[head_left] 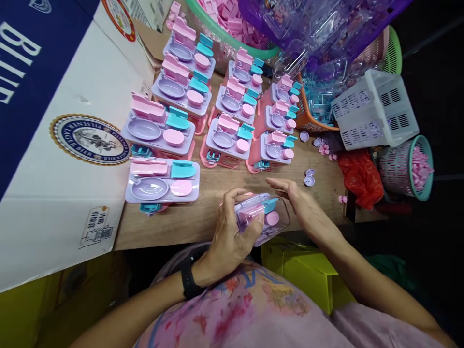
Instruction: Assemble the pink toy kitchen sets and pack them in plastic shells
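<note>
My left hand point(234, 237), with a black watch on its wrist, grips a toy kitchen set point(272, 218) in lilac, pink and turquoise, tilted above the table's front edge. Clear plastic shows around the set's right end. Just right of it, my right hand point(302, 205) has its fingers stretched out toward the set and holds nothing; whether its palm touches the plastic is hidden. Beyond my hands, several similar toy kitchens point(223, 140) stand in rows on the wooden table point(166, 229). The nearest one point(150, 188) on the left lies close to the front edge.
A tall white and blue carton point(47, 193) borders the left. Small lilac cups point(309, 181) lie to the right, near a red plastic bag point(360, 176). Behind are a green-rimmed basket point(217, 31) of pink parts, an orange basket point(308, 113) and a white crate point(375, 108).
</note>
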`<state>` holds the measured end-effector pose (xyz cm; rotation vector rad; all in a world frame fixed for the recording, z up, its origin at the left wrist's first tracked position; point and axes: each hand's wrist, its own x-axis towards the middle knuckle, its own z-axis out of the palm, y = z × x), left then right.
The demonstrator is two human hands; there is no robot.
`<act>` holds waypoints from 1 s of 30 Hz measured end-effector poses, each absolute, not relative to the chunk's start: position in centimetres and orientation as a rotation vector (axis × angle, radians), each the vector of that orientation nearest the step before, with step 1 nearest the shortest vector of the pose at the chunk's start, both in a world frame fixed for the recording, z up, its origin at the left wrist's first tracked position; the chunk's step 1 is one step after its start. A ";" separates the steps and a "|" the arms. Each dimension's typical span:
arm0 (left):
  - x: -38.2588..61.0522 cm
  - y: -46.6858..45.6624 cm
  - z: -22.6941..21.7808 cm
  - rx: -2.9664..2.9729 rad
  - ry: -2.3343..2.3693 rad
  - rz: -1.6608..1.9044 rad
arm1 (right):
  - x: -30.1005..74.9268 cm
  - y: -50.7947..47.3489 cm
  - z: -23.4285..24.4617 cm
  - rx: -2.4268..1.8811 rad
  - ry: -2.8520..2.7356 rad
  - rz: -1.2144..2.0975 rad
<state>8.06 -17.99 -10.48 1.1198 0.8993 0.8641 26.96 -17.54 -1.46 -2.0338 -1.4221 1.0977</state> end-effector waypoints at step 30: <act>8.7 -17.4 -9.4 1.092 0.966 0.821 | 24.1 -13.7 -3.4 -2.125 -0.341 1.653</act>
